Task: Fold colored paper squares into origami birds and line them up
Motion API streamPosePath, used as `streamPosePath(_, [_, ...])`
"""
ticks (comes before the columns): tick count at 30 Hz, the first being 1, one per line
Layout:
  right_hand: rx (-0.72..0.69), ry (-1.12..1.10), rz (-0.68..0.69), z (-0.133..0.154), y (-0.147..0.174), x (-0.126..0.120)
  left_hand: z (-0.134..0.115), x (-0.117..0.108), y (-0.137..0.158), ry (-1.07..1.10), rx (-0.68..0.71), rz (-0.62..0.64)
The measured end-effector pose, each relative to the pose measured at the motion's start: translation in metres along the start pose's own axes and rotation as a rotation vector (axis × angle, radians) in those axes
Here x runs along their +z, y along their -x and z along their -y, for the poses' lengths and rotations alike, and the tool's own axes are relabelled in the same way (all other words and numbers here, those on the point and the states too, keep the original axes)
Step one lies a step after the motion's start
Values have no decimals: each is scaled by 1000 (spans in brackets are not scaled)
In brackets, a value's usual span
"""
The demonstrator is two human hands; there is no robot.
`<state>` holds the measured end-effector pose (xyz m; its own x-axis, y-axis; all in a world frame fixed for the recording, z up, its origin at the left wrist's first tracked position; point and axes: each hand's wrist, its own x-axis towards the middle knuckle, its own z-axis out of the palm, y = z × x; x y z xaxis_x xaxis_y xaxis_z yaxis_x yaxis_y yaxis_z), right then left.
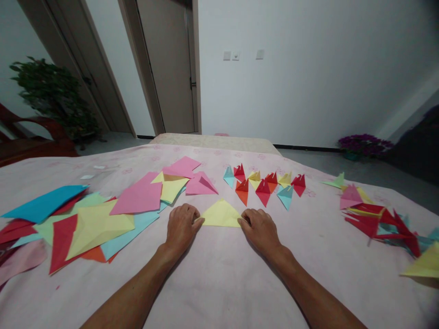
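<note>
A yellow sheet of paper (pixel 221 214), folded into a triangle, lies on the table in front of me with its point facing away. My left hand (pixel 183 225) pinches its left corner between thumb and curled fingers. At the opposite corner, my right hand (pixel 259 227) grips the paper in the same way. The folded long edge runs between both hands, nearest to me. Just beyond the hands stand several small folded paper cranes (pixel 263 192) in red, orange, yellow and light blue, set in loose rows.
Loose coloured paper sheets (pixel 99 228) spread in a pile on the left. More folded paper pieces (pixel 380 224) are heaped at the right. A pink patterned cloth (pixel 222 283) covers the table. Behind are a door (pixel 168 64), a leafy plant (pixel 51 96) and purple flowers (pixel 363 143).
</note>
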<state>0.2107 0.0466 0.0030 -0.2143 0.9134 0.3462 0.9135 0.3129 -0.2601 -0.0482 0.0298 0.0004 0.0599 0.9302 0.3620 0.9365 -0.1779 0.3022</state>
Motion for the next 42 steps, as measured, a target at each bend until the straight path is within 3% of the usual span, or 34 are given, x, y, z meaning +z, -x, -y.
streamPosePath(5, [3, 9, 5, 2, 2, 0, 3, 17, 5, 104, 225, -53])
streamPosePath(8, [2, 9, 15, 2, 2, 2, -2, 25, 10, 184, 428, 72])
streamPosePath(10, [-8, 19, 20, 2, 3, 3, -8, 26, 13, 204, 486, 160])
streamPosePath(16, [-34, 75, 14, 2, 4, 4, -36, 24, 8, 111, 468, 297])
streamPosePath(23, [-29, 82, 29, 1, 4, 4, -64, 45, -20, -19, 379, 277])
streamPosePath(29, [-45, 100, 21, 1, 6, -1, -59, 54, -36, -78, 355, 257])
streamPosePath(33, [-223, 38, 7, 6, 9, -7, -51, 53, -35, -82, 341, 240])
streamPosePath(37, [-453, -42, 143, 9, 14, -3, -49, 54, -33, -91, 340, 241])
streamPosePath(42, [-425, -50, 287, 6, 20, 3, -46, 55, -32, -115, 325, 236])
